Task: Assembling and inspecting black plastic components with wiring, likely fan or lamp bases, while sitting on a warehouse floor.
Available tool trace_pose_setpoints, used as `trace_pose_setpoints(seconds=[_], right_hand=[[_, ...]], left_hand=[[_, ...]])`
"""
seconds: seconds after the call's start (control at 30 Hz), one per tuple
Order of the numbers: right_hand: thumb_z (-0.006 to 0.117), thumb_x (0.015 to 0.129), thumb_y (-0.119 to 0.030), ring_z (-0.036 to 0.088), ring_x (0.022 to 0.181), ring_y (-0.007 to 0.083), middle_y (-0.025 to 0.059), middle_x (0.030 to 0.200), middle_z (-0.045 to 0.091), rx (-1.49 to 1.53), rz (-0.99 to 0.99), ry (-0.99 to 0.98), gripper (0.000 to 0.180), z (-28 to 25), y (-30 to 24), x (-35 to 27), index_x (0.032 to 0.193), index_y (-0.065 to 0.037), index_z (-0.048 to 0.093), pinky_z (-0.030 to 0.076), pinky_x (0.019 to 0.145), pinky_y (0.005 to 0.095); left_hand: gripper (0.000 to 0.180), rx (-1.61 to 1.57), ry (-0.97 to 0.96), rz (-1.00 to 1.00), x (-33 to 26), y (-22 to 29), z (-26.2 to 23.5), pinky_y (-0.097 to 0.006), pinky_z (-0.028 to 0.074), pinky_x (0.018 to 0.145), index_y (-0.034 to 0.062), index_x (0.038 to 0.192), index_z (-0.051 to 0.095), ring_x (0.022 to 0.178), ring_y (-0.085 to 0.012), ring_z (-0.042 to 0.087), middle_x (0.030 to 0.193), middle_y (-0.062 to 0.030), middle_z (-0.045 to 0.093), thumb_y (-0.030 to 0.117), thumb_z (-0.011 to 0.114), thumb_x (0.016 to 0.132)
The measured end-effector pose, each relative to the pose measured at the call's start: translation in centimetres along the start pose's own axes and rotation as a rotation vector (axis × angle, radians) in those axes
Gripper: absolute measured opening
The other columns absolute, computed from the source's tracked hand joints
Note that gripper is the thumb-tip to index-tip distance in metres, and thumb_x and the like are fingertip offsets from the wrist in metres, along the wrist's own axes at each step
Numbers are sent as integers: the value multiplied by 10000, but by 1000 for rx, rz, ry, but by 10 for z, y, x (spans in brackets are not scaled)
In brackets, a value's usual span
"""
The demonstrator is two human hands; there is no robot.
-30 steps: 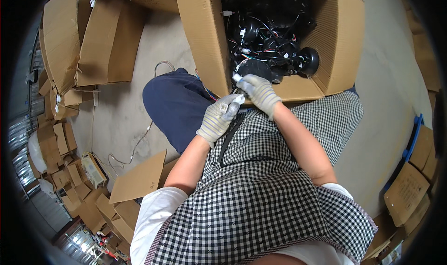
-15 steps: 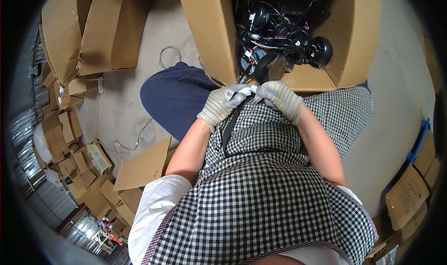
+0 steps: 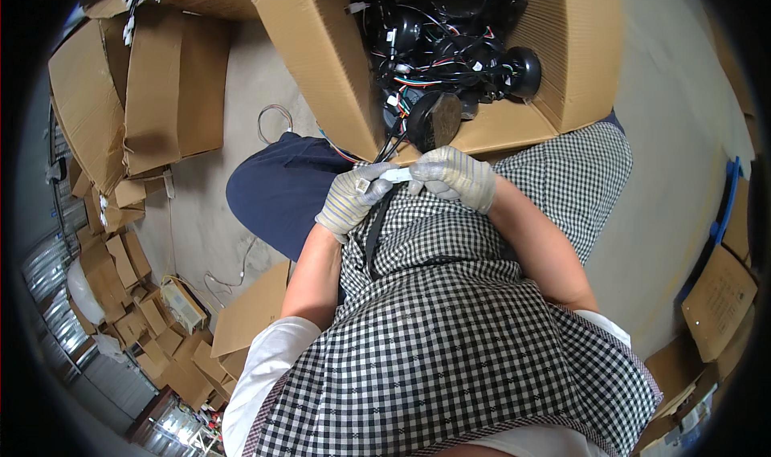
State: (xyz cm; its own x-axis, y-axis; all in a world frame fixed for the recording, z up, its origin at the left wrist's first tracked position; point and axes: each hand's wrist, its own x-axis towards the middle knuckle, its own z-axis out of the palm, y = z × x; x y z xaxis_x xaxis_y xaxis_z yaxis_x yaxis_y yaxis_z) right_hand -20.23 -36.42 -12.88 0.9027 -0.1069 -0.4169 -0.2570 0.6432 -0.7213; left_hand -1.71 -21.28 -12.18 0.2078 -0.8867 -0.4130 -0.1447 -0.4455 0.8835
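Both my hands wear striped, grey-palmed work gloves and meet in front of the box, above my lap. My left hand (image 3: pixel 353 200) pinches a white plastic wire connector (image 3: pixel 395 175) from the left. The right hand (image 3: pixel 456 177) grips the other end of it, thumb and fingers closed. Another white connector (image 3: pixel 363 185) sticks out between the fingers of the left hand. Dark cables (image 3: pixel 391 147) run from the connectors toward the box. Whether the pieces in line between my fingers are fully joined, I cannot tell.
An open cardboard box (image 3: pixel 590 47) stands right ahead, full of round black motor-like parts (image 3: pixel 434 122) with coloured wires. A wire loop (image 3: pixel 275 121) lies on the floor to the left. Cardboard boxes (image 3: pixel 152 95) stand further left; flattened cardboard (image 3: pixel 719 304) leans at the right.
The white connector pieces between my hands now lie in one line, closer together. The view has shifted, so everything sits a little further left. Both hands keep their grip.
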Motion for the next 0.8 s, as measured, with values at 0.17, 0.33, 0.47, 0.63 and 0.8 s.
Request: trace_pose_setpoints(seconds=[0.17, 0.33, 0.47, 0.63, 0.8], right_hand=[[642, 855, -248, 343, 432, 42, -13, 541, 478, 73, -103, 146, 277, 14, -3, 8, 766, 14, 659, 245, 410, 216], [629, 873, -253, 364, 429, 40, -14, 537, 483, 130, -7, 48, 277, 5, 0, 9, 787, 8, 661, 271, 399, 209], [619, 885, -270, 310, 387, 20, -47, 499, 422, 114, 175, -62, 277, -9, 0, 5, 872, 5, 654, 201, 358, 183], [635, 858, -348, 256, 411, 14, -82, 502, 338, -3, 103, -22, 334, 2, 5, 6, 776, -25, 663, 173, 392, 200], [647, 850, -354, 275, 416, 19, -74, 503, 352, 49, 124, -68, 352, -4, 15, 9, 764, -13, 660, 179, 388, 202]], left_hand=[[482, 49, 69, -5, 1, -2, 0, -267, 449, 853, 28, 1129, 632, 951, -151, 608, 1018, -85, 671, 437, 619, 873], [475, 60, 111, -11, -1, 3, 3, -279, 460, 842, 40, 1133, 632, 941, -161, 618, 1009, -87, 672, 435, 621, 870], [432, 215, 82, 33, 1, -7, 2, -234, 455, 734, 45, 1125, 644, 811, -87, 564, 945, -25, 663, 379, 674, 851], [398, 91, -38, -51, 0, -2, 2, -245, 449, 704, 60, 1120, 645, 778, -113, 563, 920, -41, 646, 365, 653, 865], [388, 97, -72, -79, 0, -1, 2, -251, 458, 705, 57, 1123, 641, 769, -111, 563, 912, -38, 654, 351, 650, 871]])
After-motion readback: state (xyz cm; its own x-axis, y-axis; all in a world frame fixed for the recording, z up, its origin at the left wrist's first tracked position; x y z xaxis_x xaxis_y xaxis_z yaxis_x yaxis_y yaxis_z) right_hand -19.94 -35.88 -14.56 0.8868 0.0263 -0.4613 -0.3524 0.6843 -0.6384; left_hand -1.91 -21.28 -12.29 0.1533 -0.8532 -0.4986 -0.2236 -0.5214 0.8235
